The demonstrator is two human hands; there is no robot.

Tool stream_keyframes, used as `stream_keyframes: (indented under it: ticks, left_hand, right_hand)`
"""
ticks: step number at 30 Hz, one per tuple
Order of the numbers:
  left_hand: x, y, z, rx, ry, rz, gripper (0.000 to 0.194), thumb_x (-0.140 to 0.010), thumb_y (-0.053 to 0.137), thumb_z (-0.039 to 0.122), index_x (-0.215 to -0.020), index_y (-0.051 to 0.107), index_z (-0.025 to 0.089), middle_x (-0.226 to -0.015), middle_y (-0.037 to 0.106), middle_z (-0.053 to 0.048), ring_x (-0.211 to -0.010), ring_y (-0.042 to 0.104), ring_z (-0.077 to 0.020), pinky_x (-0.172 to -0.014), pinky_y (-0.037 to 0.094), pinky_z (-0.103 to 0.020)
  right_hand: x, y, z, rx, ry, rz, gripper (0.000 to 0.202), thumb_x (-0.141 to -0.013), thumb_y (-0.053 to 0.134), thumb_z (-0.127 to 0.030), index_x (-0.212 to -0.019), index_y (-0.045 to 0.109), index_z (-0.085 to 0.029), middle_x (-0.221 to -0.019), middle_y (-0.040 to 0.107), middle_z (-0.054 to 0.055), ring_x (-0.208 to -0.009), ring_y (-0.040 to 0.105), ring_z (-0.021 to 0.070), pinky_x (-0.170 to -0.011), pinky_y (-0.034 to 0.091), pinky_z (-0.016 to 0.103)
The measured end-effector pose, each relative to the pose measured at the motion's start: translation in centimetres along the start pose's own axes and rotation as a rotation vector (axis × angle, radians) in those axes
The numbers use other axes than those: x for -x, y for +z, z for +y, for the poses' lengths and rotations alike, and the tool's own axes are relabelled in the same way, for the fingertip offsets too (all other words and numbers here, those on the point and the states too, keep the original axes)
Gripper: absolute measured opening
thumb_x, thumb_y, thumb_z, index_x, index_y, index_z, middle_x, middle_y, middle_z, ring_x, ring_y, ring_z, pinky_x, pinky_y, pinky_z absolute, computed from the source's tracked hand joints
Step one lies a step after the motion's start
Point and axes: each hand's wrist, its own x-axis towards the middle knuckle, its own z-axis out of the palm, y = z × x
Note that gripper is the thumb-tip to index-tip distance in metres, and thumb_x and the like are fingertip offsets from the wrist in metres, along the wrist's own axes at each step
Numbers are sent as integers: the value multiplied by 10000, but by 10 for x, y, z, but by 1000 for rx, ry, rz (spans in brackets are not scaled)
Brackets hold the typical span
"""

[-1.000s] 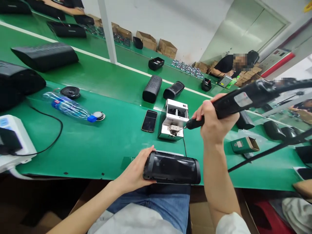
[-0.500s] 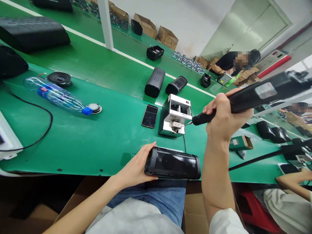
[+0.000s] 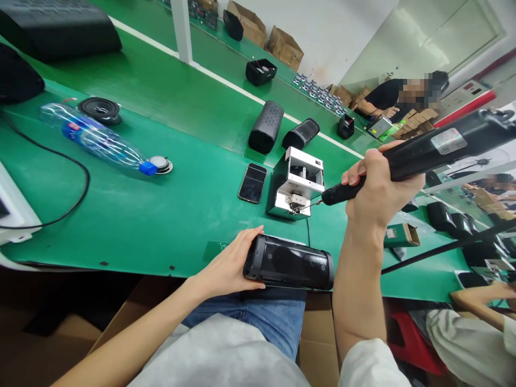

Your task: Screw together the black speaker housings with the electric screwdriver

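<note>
My left hand [image 3: 234,263] grips the left end of a glossy black speaker housing [image 3: 292,263], which lies lengthwise at the table's front edge. Wrapped round a black electric screwdriver [image 3: 429,153] is my right hand [image 3: 379,183], raised over the table. The driver's thin bit points left and its tip meets the front of a silver and black screw feeder box [image 3: 296,185]; whether a screw is on the tip is too small to tell. Just left of the feeder lies a phone [image 3: 252,183].
On the green table [image 3: 193,215] lie a plastic bottle [image 3: 100,140], a round speaker driver [image 3: 99,109] and a cable. Two speaker housings stand behind the feeder. A small green box [image 3: 401,235] is at right. One person sits across, another's arm shows at right.
The view has shifted slightly, so the table items appear moved. Both hands keep their holds, and the bit is still at the feeder's front.
</note>
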Motion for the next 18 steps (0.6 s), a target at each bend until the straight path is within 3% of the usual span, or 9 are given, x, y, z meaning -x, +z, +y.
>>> stream_keyframes:
  ticks: [4,12,18]
  left_hand:
    - [-1,1,-1,19,-1,8,1443,-834,1113,358,-1889,129,367,-1758,527,-214,-1637,552,-484,-1346,520,-732]
    - [-2,1,1,11,-20,-7,1459,-796,1138,342,-1879,160,333,-1765,515,-227,-1650,532,-502,-1345,511,-746]
    - [-2,1,2,-3,-17,-8,1452,-790,1144,344,-1861,165,316,-1742,522,-234,-1633,548,-492,-1344,510,-745]
  right_hand:
    - [6,-3,-16,-66,27,-15,177,-829,806,-172,-864,663,-271,-545,475,-105,-380,462,135,-391,432,314]
    - [34,11,-83,-162,192,-69,217,-764,791,-150,-913,696,-276,-586,436,-112,-426,378,101,-409,394,287]
    - [46,27,-101,-143,245,-105,221,-765,778,-123,-889,681,-276,-575,455,-115,-417,368,98,-403,380,308]
